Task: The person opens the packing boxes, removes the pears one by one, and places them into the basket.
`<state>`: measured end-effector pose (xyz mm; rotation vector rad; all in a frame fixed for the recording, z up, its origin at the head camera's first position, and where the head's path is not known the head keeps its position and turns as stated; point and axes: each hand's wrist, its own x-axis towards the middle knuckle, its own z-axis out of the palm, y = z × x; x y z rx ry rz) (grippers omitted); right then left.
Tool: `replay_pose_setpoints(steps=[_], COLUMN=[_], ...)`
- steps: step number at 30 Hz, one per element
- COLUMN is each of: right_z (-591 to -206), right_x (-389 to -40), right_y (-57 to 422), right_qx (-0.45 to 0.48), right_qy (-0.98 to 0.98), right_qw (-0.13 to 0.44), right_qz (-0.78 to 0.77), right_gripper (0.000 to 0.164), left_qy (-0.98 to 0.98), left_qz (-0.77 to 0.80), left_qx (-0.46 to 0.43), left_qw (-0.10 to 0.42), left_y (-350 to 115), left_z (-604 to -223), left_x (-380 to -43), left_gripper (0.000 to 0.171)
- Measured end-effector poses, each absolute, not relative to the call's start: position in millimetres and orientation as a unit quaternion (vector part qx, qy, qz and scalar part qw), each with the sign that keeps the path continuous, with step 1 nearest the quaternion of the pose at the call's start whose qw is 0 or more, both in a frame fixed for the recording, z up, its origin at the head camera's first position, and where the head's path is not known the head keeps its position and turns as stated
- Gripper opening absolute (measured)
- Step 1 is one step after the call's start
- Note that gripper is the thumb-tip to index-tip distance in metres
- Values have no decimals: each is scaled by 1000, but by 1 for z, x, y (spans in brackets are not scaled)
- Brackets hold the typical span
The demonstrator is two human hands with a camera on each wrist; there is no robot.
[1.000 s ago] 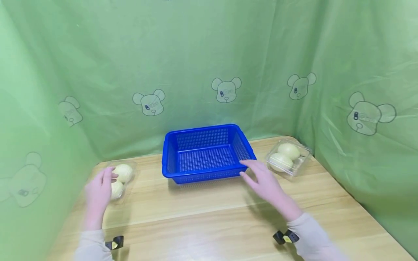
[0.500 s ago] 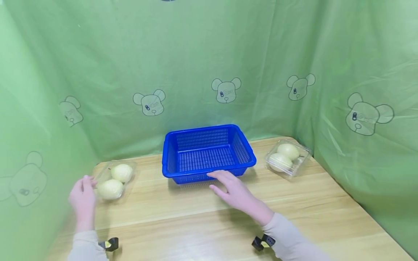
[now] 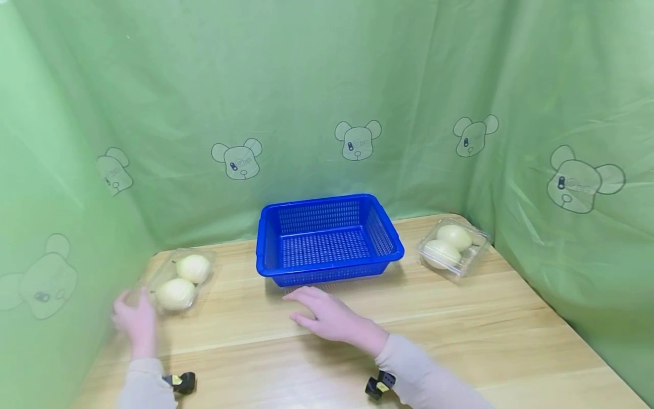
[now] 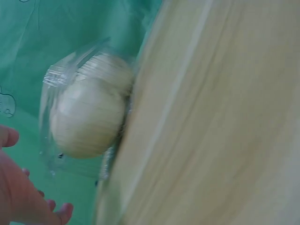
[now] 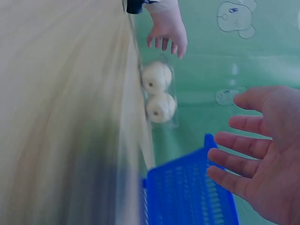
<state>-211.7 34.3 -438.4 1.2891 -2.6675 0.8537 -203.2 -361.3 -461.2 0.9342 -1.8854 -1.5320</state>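
At the left of the table, a clear plastic box (image 3: 204, 253) holds two pale yellow pears (image 3: 175, 293) with dark stems. My left hand (image 3: 137, 321) is beside the near left corner of this box; its fingers are parted and hold nothing. The left wrist view shows the hand (image 4: 23, 192) apart from the wrapped-looking box (image 4: 56, 77). My right hand (image 3: 334, 318) hovers over the table in front of the blue basket (image 3: 327, 271), fingers loosely extended and holding nothing. In the right wrist view, its fingers (image 5: 246, 145) are spread.
A second clear box (image 3: 477, 253) with two pale pears (image 3: 441, 254) stands at the right of the wooden table (image 3: 286, 352). Nothing lies in the slotted basket. Green curtain (image 3: 296, 85) with bear faces surrounds the table at the back and both sides.
My right hand has moved left, from near the right box to the front of the basket. My left hand has drawn away from above the left pears to the box's near left side.
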Motion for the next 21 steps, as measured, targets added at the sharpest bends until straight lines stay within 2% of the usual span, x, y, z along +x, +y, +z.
replay_pose_setpoints(steps=[6, 13, 21], right_z=[-448, -455, -459], right_x=[-215, -216, -220], right_y=[4, -24, -49], right_qx=[424, 431, 415], right_qy=[-870, -854, -844], right_qw=[-20, -59, -85], right_qz=[252, 287, 329], right_gripper=[50, 53, 57], left_qy=[-596, -592, -623], left_qz=[-699, -716, -699], left_qx=[321, 308, 294], left_qw=[230, 205, 192], left_y=[-358, -356, -362], left_z=[-469, -471, -469], left_x=[-206, -206, -204], left_gripper=[82, 73, 74])
